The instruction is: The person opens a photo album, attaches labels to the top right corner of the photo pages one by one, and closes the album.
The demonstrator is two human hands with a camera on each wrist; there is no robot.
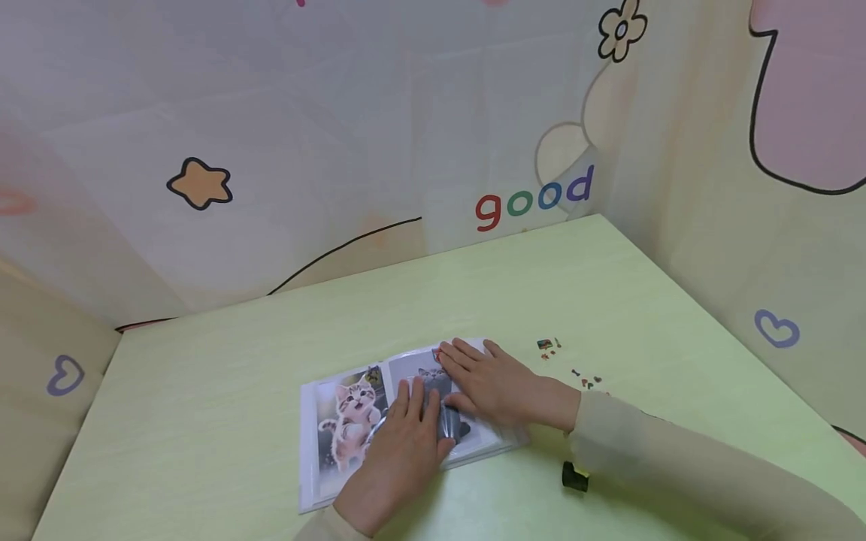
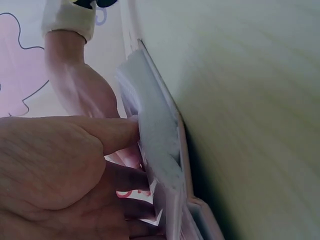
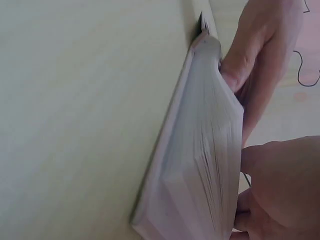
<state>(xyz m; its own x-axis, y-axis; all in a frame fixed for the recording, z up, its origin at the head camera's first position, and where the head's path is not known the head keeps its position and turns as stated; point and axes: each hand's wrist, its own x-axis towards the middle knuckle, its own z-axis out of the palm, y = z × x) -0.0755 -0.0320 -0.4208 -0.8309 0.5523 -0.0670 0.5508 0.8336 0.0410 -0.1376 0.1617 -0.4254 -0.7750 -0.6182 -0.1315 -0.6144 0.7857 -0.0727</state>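
Observation:
An open photo album (image 1: 307, 451) lies on the table. A light-coloured kitten picture (image 1: 352, 417) shows on its left page, and a grey cat picture (image 1: 433, 379) on the right page is partly covered by the hands. My left hand (image 1: 406, 443) rests with extended fingers on the album near its middle. Fingers spread, my right hand (image 1: 494, 383) lies over the upper part of the right page. A small red patch (image 1: 438, 353) peeks out by its fingertips. Both wrist views show the album's thick stack of pages (image 3: 210, 140) from the side.
Small colourful cut-out pieces (image 1: 544, 345) lie on the green table (image 1: 223, 376) right of the album, with several more pieces (image 1: 587, 382) nearer the right sleeve. A small dark object (image 1: 575, 476) sits below that sleeve. Printed fabric walls (image 1: 325, 150) enclose the table.

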